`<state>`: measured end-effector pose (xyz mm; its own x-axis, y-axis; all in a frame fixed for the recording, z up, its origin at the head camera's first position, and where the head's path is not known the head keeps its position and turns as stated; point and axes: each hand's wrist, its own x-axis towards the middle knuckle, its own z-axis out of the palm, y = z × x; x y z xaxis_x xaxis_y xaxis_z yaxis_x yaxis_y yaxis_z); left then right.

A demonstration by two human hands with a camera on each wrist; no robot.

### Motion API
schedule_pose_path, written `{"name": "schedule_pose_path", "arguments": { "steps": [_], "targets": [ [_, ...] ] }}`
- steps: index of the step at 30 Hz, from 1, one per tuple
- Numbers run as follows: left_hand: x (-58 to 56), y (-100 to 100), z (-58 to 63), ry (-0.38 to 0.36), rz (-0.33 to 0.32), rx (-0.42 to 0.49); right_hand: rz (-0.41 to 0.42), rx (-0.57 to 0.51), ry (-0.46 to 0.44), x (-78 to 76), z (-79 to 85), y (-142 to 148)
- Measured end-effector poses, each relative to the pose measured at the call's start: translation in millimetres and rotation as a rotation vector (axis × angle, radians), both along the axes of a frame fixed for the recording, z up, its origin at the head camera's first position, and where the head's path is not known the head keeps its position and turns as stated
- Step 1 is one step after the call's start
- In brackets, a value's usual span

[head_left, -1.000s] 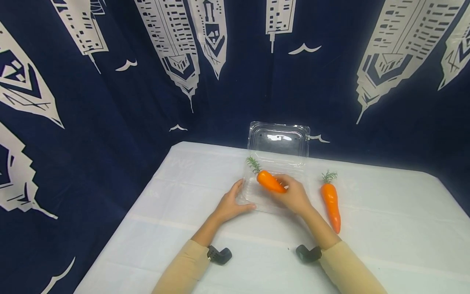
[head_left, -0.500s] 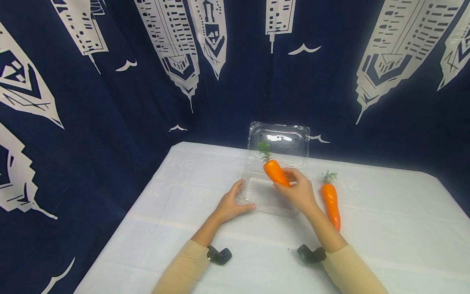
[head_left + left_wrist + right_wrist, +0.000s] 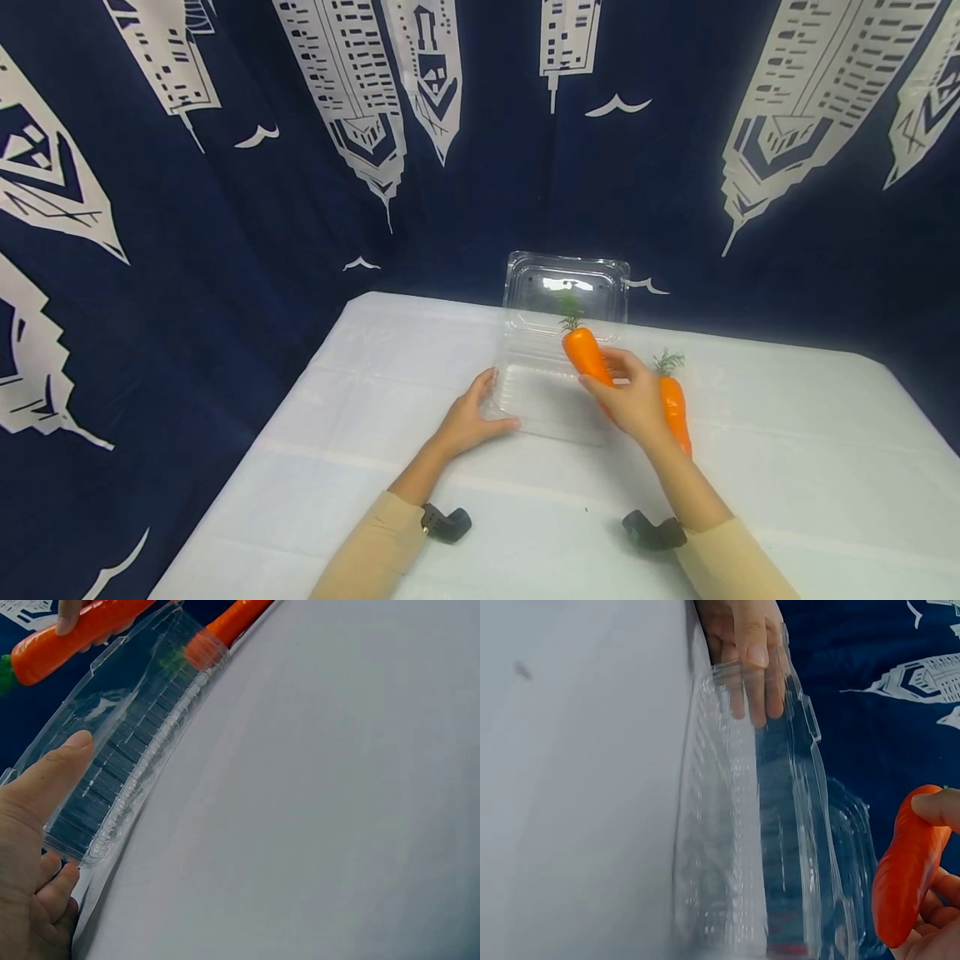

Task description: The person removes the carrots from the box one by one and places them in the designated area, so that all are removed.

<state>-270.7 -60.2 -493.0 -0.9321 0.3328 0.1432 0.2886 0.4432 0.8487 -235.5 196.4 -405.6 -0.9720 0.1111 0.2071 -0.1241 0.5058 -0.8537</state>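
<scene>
A clear plastic clamshell container [image 3: 543,404] stands on the white table with its lid [image 3: 567,287] tilted up at the back. My left hand [image 3: 465,423] holds the container's left end, thumb over the rim and fingers against the outer wall, as both wrist views show. Above the container's right part, my right hand [image 3: 636,402] pinches an orange carrot [image 3: 587,352] with a green leafy top. The carrot's tip lies partly behind the fingers; in the right wrist view the carrot [image 3: 906,874] hangs clear of the container wall.
A second carrot [image 3: 674,410] lies on the table right of the container, its lower end hidden by my right forearm. The white table [image 3: 360,392] meets a dark blue cloth [image 3: 480,208] with white building prints behind it.
My right hand has carried the carrot to the right, from over the container's middle to its right side, and the carrot has turned more upright. The left hand stays in place.
</scene>
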Motion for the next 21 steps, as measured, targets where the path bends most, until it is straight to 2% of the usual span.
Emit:
{"name": "schedule_pose_path", "arguments": {
  "steps": [8,14,21],
  "targets": [
    [0.0,0,-1.0,0.001,0.001,-0.007,-0.087,0.073,-0.039,13.6,3.9,17],
    [0.9,1,-0.4,0.005,-0.006,-0.006,-0.122,0.043,-0.102,23.7,7.9,33],
    [1.1,0,0.1,0.007,-0.008,0.012,-0.153,0.081,-0.096,31.2,10.8,51]
  ]
}}
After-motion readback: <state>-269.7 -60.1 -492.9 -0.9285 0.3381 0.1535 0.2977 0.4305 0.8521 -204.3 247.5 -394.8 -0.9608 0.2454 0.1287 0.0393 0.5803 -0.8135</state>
